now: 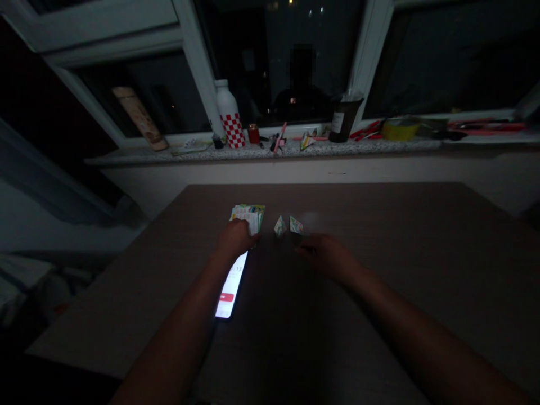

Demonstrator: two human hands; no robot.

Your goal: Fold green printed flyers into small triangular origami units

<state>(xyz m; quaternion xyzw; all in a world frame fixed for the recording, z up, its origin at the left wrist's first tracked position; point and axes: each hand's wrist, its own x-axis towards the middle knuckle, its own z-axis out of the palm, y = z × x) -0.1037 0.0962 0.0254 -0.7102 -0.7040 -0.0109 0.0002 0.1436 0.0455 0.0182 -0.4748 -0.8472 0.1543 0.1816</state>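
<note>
In the head view, the left hand point(235, 239) curls over the near end of a stack of thin printed paper sheets point(252, 212) on the brown wood-grained table point(388, 219), beside two small pointed folded-paper pieces point(280, 226). The paper looks light and easily creased, best pinched by its edges. The right hand point(300, 246) is half-curled near the pieces; dimness hides whether either hand grips anything.
</note>
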